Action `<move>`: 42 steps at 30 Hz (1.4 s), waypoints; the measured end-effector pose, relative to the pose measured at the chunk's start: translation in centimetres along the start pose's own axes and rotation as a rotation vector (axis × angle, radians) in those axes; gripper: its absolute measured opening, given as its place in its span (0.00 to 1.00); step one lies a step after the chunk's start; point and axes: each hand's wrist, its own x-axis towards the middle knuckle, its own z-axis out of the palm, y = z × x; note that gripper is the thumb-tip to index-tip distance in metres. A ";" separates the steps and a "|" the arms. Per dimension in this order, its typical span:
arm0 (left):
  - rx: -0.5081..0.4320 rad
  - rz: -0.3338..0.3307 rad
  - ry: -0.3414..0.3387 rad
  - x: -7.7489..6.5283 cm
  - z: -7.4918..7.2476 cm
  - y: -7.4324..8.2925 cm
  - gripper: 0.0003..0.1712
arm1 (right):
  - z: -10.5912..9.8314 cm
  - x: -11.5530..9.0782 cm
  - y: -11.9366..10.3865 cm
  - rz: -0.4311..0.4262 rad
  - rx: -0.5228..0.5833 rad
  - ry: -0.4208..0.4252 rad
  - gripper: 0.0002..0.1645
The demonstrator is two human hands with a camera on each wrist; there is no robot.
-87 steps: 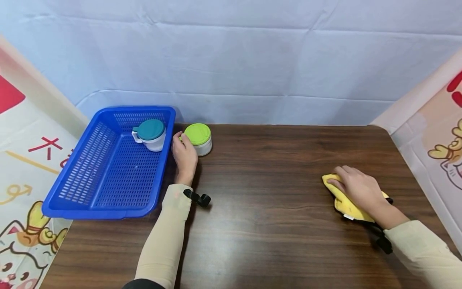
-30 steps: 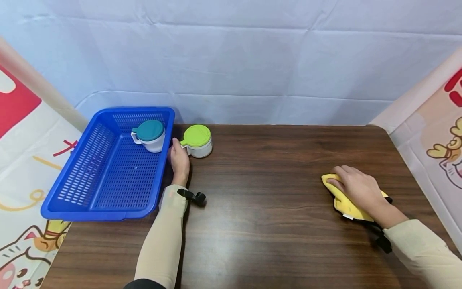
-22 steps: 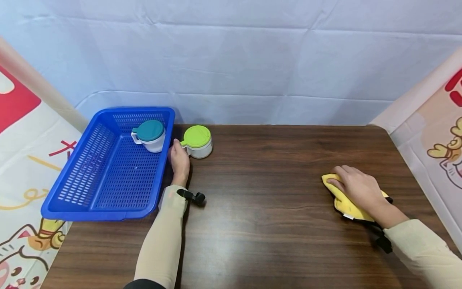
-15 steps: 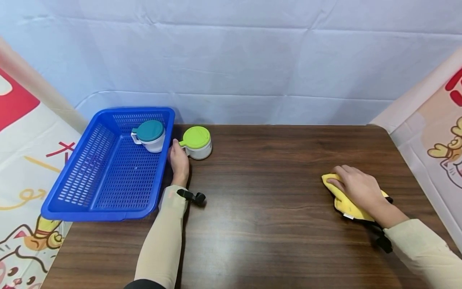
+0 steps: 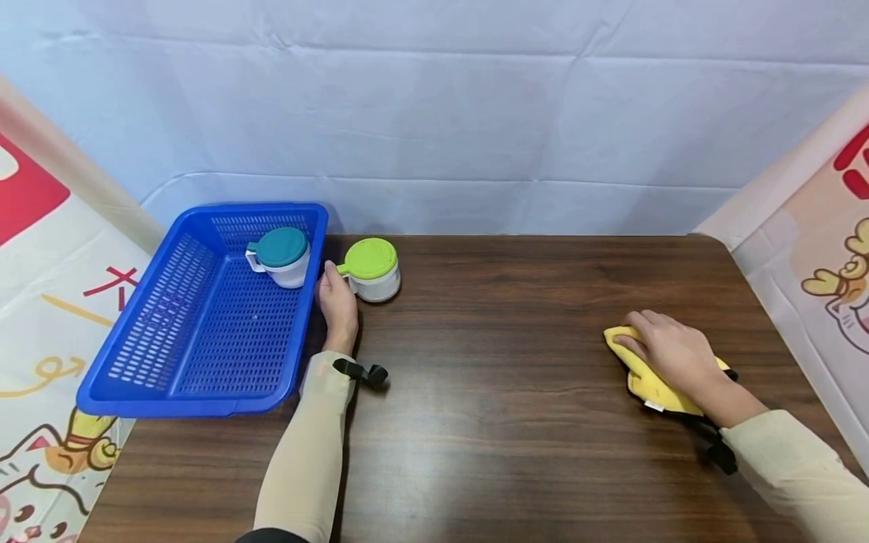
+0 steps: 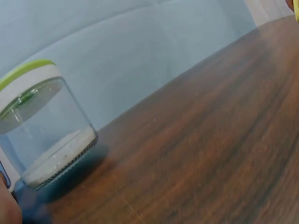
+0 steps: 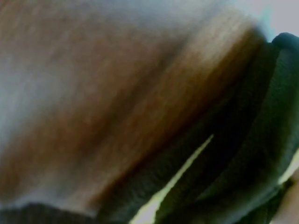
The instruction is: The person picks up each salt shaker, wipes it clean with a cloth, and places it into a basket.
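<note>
Lime-lidded jar [image 5: 375, 268], clear with white grains [image 6: 60, 156] in its base, is upright near the back edge of a brown wood-grain counter [image 5: 489, 392], just right of a blue basket [image 5: 190, 406], its handle [image 5: 350, 283] pinched in the person's left hand [image 5: 338, 308]. Inside the basket, toward its right side, sits a white-handled, teal-lidded jar [image 5: 282, 255]. Well apart, toward the counter's right end, the right hand [image 5: 672, 354] grips a bunched yellow cloth [image 5: 650, 388] edged in black.
</note>
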 end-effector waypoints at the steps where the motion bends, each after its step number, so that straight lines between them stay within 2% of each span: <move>1: 0.002 0.011 -0.001 0.0 0.1 0.1 0.25 | 0.0 0.0 0.0 -0.001 0.001 0.000 0.14; 7: 0.027 0.082 -0.030 -0.4 0.5 1.0 0.26 | -0.1 0.0 0.1 -0.002 -0.003 -0.014 0.14; 11: 0.031 0.099 -0.048 -1.0 0.7 1.8 0.28 | -0.2 0.1 0.1 -0.010 -0.006 -0.023 0.13; 18: 0.037 0.105 -0.098 -1.9 1.3 3.4 0.28 | -0.3 0.1 0.1 -0.038 -0.012 -0.021 0.14; 26: 0.041 0.113 -0.119 -3.2 2.1 5.4 0.29 | -0.6 0.3 0.1 -0.061 -0.011 -0.037 0.15; 35: 0.016 0.108 -0.164 -4.6 2.8 6.4 0.30 | -1.7 0.7 0.0 -0.055 -0.002 -0.030 0.13; 42: -0.026 0.127 -0.228 -5.9 3.4 7.2 0.30 | -2.7 1.4 -0.7 -0.021 0.015 0.031 0.13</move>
